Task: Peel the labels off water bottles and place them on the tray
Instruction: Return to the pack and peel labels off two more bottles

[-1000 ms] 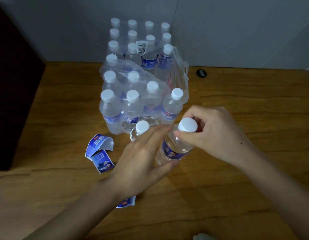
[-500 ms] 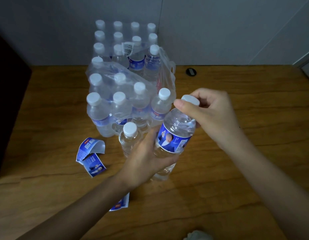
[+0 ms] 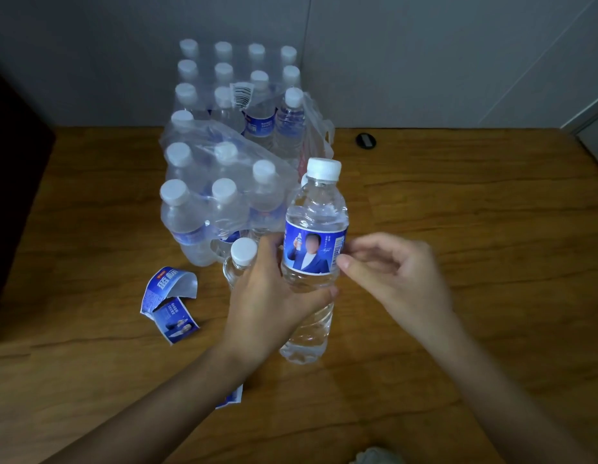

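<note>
The left hand point(image 3: 267, 303) grips a full, capped water bottle point(image 3: 311, 262) upright, in front of the torn shrink-wrapped pack point(image 3: 224, 155) of bottles. The right hand point(image 3: 391, 272), fingers curled, pinches the blue label point(image 3: 312, 251) at its edge. Peeled labels point(image 3: 168, 303) lie on the counter point(image 3: 458, 212) left of the held bottle.

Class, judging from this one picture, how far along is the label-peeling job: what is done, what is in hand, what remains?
Done: a clear capped bottle without a label stands on the wooden table, and peeled blue labels lie beside it. In hand: the left hand grips a clear labelled water bottle while the right hand picks at its label's edge. Left: the shrink-wrapped pack of bottles; no tray is visible.
</note>
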